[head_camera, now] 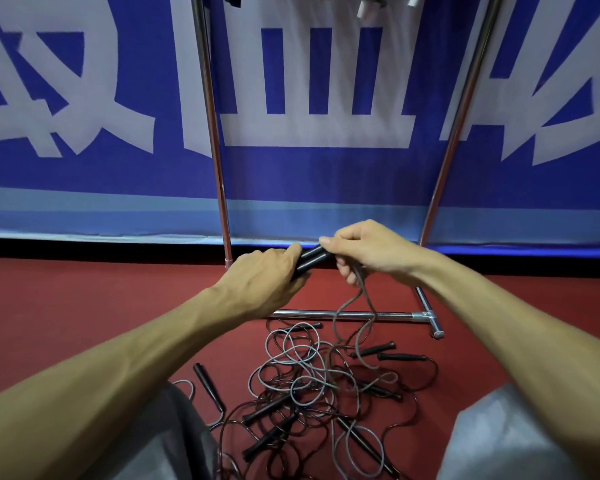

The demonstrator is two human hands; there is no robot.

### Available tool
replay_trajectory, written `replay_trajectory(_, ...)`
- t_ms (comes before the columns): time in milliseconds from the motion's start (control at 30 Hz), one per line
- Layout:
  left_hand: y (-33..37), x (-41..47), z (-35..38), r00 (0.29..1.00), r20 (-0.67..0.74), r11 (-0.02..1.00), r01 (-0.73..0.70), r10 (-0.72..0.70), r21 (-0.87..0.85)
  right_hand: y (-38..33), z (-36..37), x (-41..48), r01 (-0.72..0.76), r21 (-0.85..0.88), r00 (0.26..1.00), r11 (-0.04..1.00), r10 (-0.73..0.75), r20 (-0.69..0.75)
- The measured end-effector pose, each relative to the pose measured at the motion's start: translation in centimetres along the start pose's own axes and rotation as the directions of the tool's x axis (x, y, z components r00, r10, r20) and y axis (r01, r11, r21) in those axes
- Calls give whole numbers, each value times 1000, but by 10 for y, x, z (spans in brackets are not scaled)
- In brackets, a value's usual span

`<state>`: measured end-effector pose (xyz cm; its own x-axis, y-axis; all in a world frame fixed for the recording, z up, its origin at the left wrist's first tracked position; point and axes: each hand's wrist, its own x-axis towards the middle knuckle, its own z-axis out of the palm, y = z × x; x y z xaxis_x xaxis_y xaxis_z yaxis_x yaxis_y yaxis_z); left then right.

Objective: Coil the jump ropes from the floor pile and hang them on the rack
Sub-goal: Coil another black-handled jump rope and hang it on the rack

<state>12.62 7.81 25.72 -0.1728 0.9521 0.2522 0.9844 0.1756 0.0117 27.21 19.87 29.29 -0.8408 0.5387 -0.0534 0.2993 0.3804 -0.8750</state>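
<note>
- A blue banner [326,174] with large white characters fills the background and reaches down to a black strip at the floor line.
- The red floor [84,306] spreads below it, in front of the person.
- The rack [212,133] stands against the banner: two chrome uprights rise out of the top of the view, and a chrome bottom bar [388,316] lies on the floor between them, ending at a T-joint on the right.
- Grey trouser legs [499,438] show at both lower corners, on either side of the ropes.
- The pile of jump ropes [312,382] lies on the floor just in front of the bottom bar, between the person's knees. It is a tangle of grey and dark cords with several black handles sticking out.
- The left hand [260,282] is raised above the bottom bar, its fingers wrapped round the near ends of two black handles [312,259].
- The right hand [368,251] grips the far ends of the same handles, thumb on top and fingers curled beneath.
- The two handles lie side by side and touching, tilted up towards the right.
- A grey cord [354,306] drops from under the right hand's fingers, crosses the bottom bar and runs into the pile.
- One loose handle [208,386] lies apart from the tangle, by the left knee.
- Small white pieces [361,8] hang at the top edge; it is unclear what they are.
</note>
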Motion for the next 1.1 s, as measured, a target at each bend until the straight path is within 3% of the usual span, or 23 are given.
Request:
replay_trajectory(167,9,4,-4,996,43,887,94,-84,-451,-9,0,4,36,90,985,995,-20,-173)
replay_trajectory(400,6,3,-3,989,72,816,150,-132,-558,-11,-2,9,81,311,889,947,72,-453)
replay_trajectory(500,5,4,-5,985,60,773,164,-161,-613,-8,-6,9,89,280,850,956,74,-521)
replay_trajectory(633,5,4,-7,980,40,776,178,-194,-605,-2,-3,9,86,34,842,996,-54,-537)
replay_trajectory(700,4,3,-9,976,26,761,186,-217,-621,-3,-2,8,77,48,867,996,-44,-496)
replay_trajectory(767,4,4,-11,965,26,720,211,-259,-661,-6,-4,7,70,182,906,981,14,-423)
replay_trajectory(833,6,6,-16,941,33,611,245,-338,-753,-9,-6,6,76,299,951,951,21,-310)
replay_trajectory(967,6,14,-29,851,144,145,248,-505,-958,-5,1,1,28,87,997,996,-21,-70)
replay_trajectory(1100,0,15,-31,810,269,-99,256,-521,-962,2,23,2,-35,122,987,992,15,161)
